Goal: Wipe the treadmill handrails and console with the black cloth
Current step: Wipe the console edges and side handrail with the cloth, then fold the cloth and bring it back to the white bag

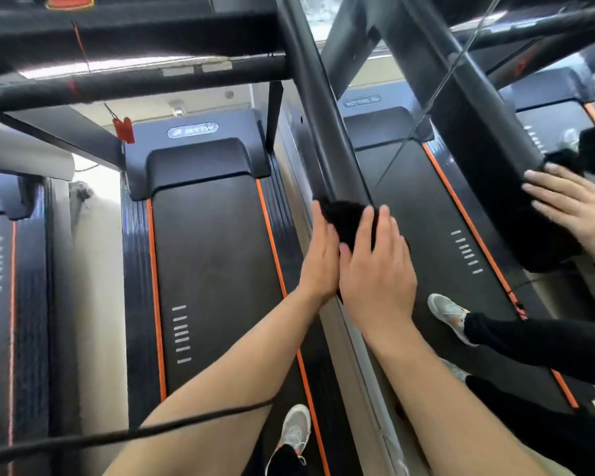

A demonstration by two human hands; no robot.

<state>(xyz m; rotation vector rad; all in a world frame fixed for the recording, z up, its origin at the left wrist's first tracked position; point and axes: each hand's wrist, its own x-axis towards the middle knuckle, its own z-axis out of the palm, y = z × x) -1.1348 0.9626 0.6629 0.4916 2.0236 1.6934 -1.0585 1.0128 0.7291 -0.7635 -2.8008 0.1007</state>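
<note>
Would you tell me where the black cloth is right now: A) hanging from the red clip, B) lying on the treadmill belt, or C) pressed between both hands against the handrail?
C: the left hand and right hand press the black cloth against the handrail.

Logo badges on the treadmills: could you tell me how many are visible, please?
2: one logo badge on the centre treadmill, another upper right, lettering reversed; others may be hidden.
</note>
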